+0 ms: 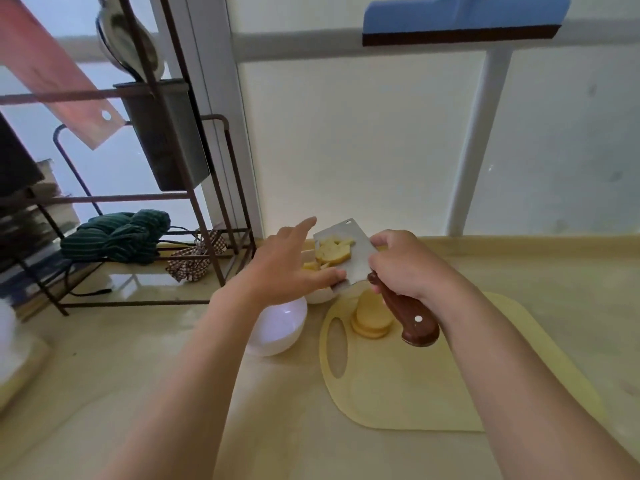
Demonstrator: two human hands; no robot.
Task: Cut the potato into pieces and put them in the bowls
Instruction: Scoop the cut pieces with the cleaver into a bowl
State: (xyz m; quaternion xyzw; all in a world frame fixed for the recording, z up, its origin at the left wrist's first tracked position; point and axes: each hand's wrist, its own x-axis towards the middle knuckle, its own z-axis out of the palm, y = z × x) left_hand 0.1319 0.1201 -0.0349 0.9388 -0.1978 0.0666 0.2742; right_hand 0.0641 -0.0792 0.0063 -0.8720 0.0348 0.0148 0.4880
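right grip: fingers curling tight round the brown wooden handle of the cleaver, holding it up off the table, blade pointing away toward the wall
left grip: hanging open, fingers straight and spread, holding nothing; one fingertip reaching the blade's near corner, looks like touching
potato pieces: cut bits lying piled on the flat of the blade, between the two grips, just beyond the left grip
far bowl: white, sitting under the left grip and the blade, mostly hidden by them; a few yellow bits showing inside beside the left grip
near bowl: white, sitting on the table just below the left grip's wrist, touching or almost touching the far bowl, cannot tell which
potato slices: round slices lying stacked on the cutting board, just under the right grip, beside the handle
cutting board: pale yellow, oval hole at one end, lying under the right grip and forearm
table: beige, carrying bowls and board
rack: dark metal, standing well left of the left grip, green striped cloth lying in it
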